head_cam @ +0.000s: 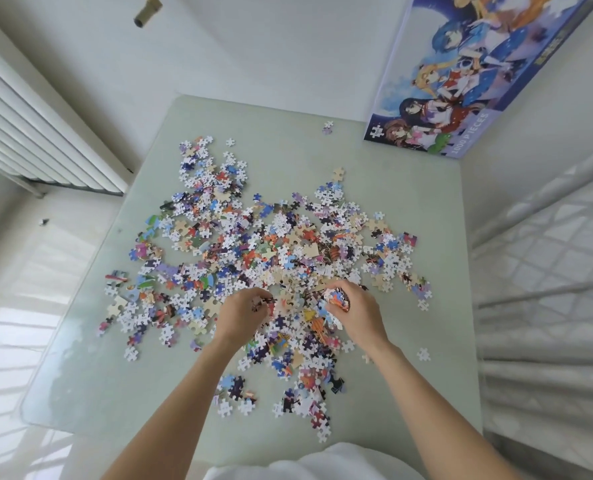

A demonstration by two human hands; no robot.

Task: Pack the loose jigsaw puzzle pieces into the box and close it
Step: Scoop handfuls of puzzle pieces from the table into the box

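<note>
Head view: gathering step. Your left hand [244, 311] and right hand [352, 308] each pinch a clutch of puzzle pieces [253, 258] mid-heap. Box [468, 81] leans at heap's far right, apparently closed. Next: probably open it, carry handfuls across.

Your forearms are bare up to the frame edge, no sleeves, watch or rings visible on your left hand [243, 315] or right hand [355, 311]; the white cloth at the bottom is probably your top.
</note>
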